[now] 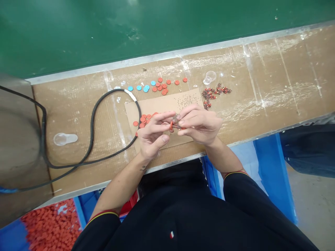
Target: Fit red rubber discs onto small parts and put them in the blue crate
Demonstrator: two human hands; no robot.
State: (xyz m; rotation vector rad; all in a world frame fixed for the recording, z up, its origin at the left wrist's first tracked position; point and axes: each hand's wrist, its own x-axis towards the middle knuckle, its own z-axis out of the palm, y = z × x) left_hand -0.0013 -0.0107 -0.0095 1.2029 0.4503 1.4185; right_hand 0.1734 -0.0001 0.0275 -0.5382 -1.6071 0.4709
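My left hand (153,134) pinches a small orange disc (171,126) between finger and thumb. My right hand (200,123) holds a small dark part with red markings (178,125) against that disc, and the fingers partly hide both pieces. Beneath my hands lies a brown cardboard sheet (162,104), with loose orange discs (142,120) at its left end. More orange discs (163,85) and several blue discs (146,88) lie beyond it. A heap of similar dark-and-red parts (214,92) sits just past my right fingers.
A black cable (91,118) loops across the cardboard-covered bench (261,83), and clear plastic pieces (64,138) lie on it. A green surface (131,31) runs along the far side. Below the front edge are a bin of red discs (51,226) and a blue crate (272,174).
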